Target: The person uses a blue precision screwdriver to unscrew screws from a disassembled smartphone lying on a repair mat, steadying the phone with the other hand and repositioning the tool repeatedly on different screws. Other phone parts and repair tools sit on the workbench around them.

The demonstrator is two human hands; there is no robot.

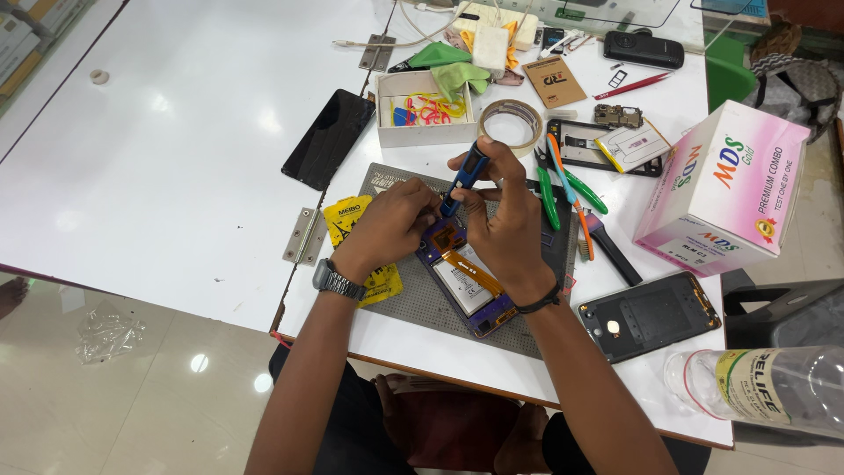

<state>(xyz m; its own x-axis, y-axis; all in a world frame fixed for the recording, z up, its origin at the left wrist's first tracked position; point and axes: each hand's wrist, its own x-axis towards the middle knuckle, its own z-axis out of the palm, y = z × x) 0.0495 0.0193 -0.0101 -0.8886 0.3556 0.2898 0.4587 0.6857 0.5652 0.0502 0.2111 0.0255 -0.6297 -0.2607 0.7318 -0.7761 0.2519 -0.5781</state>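
Counter (176, 176): white, glossy, cluttered on the far and right sides.

Surroundings: a black phone screen panel (328, 137) lies face down to the left of a grey work mat (413, 295). A shallow white box (425, 109) with coloured bits stands beyond the mat, a roll of tape (510, 126) just beside it. Green-handled pliers (548, 192) and orange-handled tweezers (570, 193) lie right of the hands, close to the right wrist. A black phone back cover (649, 315) rests near the counter's front edge, a pink and white carton (725, 189) behind it, a clear plastic bottle (774, 387) on its side at the far right. A yellow packet (356, 237) is partly under the left forearm.

Work item: an opened phone (466, 286), purple-framed, lies on the mat under both hands; its battery and an orange flex strip show.

Grip, right hand (505, 215): fingers closed round a blue screwdriver (464, 176), held upright, tip down toward the phone's upper end.

Grip, left hand (394, 220): fingers curled, pressing on the phone's upper edge and meeting the screwdriver's tip; whether they pinch anything cannot be told.
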